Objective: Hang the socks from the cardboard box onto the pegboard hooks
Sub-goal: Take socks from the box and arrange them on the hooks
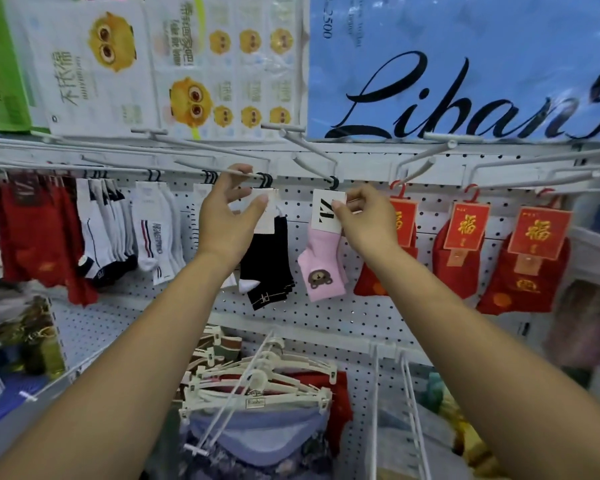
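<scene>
A pink sock pair (321,261) with a bear face hangs by a black hanger from a white pegboard hook (317,157). My right hand (366,220) pinches the right edge of its white card label (328,211). My left hand (227,216) is raised beside it, thumb and fingers around the white label of a black sock pair (267,268) that hangs from the neighbouring hook (246,174). The white pegboard (326,317) fills the wall behind. The cardboard box is out of view.
Red socks (39,237) and white socks (160,233) hang to the left, red socks with gold-lettered cards (530,265) to the right. Packaged goods and a blue bag (465,64) hang above. White clothes hangers with garments (257,386) and bare long hooks (409,393) stick out below.
</scene>
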A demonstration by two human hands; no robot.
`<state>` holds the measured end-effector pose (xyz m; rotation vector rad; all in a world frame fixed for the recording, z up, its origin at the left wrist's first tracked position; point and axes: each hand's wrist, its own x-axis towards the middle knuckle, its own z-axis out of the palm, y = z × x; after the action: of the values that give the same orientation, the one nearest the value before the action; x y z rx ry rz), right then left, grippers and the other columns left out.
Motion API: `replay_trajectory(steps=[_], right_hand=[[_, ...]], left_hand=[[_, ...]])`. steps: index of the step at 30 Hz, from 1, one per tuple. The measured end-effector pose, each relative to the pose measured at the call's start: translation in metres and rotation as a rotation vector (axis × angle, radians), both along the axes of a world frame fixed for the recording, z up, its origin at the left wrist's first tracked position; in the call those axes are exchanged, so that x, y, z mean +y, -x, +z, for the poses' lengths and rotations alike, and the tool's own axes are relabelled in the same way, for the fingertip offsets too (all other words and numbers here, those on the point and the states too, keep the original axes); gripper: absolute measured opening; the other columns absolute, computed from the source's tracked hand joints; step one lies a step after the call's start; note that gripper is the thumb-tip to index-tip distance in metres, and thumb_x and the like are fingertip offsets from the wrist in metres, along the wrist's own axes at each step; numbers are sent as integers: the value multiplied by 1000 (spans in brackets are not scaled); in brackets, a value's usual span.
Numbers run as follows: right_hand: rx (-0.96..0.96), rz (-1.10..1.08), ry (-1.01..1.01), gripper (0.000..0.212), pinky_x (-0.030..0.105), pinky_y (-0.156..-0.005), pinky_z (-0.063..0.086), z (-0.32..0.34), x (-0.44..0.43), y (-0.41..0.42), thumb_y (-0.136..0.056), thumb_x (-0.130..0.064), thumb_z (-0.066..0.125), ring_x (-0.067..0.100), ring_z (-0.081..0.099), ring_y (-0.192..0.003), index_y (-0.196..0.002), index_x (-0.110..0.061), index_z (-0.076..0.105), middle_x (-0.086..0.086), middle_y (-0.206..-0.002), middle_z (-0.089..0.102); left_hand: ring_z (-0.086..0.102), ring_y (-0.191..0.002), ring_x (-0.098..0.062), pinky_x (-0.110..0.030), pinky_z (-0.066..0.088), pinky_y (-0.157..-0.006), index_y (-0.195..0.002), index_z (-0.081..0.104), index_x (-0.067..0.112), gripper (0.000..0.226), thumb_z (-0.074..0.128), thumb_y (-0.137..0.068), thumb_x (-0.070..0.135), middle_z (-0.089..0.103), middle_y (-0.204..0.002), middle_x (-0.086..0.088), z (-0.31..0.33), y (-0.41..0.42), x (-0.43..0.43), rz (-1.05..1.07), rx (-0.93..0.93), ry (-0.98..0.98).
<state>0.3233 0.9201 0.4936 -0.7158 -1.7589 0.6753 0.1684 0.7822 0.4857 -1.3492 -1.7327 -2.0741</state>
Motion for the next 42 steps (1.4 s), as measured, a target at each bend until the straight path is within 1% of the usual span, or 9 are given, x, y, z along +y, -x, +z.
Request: replay_trajectory(steps=[5, 10, 14, 20, 24, 28, 31, 36, 42], right_hand=[[84, 15, 30, 36, 13, -72, 47, -18, -15, -9, -91, -31, 72, 9, 59, -88, -117, -13, 55, -6, -99, 59], [63, -26, 16, 38, 31, -100, 48, -37, -48, -30, -96, -37, 63, 12, 56, -113, -126, -16, 54, -5, -120, 59], [-26, 42, 45, 43, 11, -91, 45, -52, -91, -48, -98, -41, 58, 7, 51, -122, -135, -20, 52, -8, -134, 55], [-181, 100, 37, 50, 32, -106, 43, -93, -178, -52, -95, -48, 59, 3, 50, -123, -140, -28, 49, -14, -136, 53], [-191, 184, 173, 47, 31, -109, 42, -137, -259, -47, -94, -44, 63, 1, 48, -129, -138, -35, 50, -19, -140, 50], [-290, 281, 341, 48, 18, -102, 39, -198, -348, -32, -93, -47, 62, -4, 45, -128, -138, -44, 46, -26, -142, 45], [-346, 332, 477, 51, 25, -105, 43, -247, -411, -12, -91, -45, 65, -4, 47, -127, -138, -38, 49, -25, -139, 48], [-405, 419, 585, 48, 20, -102, 44, -310, -487, 14, -89, -35, 71, -14, 48, -120, -134, -30, 53, -25, -129, 55], [-557, 561, 648, 49, 29, -105, 46, -358, -541, 52, -86, -39, 73, -9, 50, -122, -130, -37, 52, -26, -132, 55]], left_hand=[[56, -126, -5, -27, 44, -100, -141, 45, 34, 53, 69, -96, 21, 54, -144, 16, -3, -3, -17, -105, 2, 103], [49, -130, 6, -22, 42, -101, -151, 41, 32, 61, 67, -97, 29, 49, -149, 20, -27, -18, -54, -131, 14, 190], [51, -128, -1, -24, 43, -100, -145, 47, 42, 52, 66, -96, 38, 53, -144, 17, -48, -28, -88, -110, 46, 247], [43, -135, 0, -32, 36, -113, -142, 48, 47, 52, 66, -93, 47, 47, -146, 26, -98, -29, -167, -92, 101, 377], [41, -138, 0, -35, 35, -115, -140, 48, 49, 54, 64, -89, 53, 45, -148, 27, -142, -19, -249, -82, 2, 484], [41, -126, 19, -10, 35, -100, -134, 48, 56, 56, 59, -79, 62, 47, -140, 35, -194, -7, -343, -61, -108, 589], [48, -121, 15, 2, 35, -87, -137, 53, 40, 59, 63, -81, 56, 53, -141, 21, -238, 1, -411, -47, -211, 664], [48, -119, 21, 1, 34, -96, -132, 59, 30, 48, 76, -87, 33, 60, -132, 19, -301, 9, -504, 74, -335, 765], [49, -116, 23, 4, 34, -90, -130, 58, 34, 55, 68, -78, 50, 57, -130, 25, -345, 20, -592, 245, -579, 822]])
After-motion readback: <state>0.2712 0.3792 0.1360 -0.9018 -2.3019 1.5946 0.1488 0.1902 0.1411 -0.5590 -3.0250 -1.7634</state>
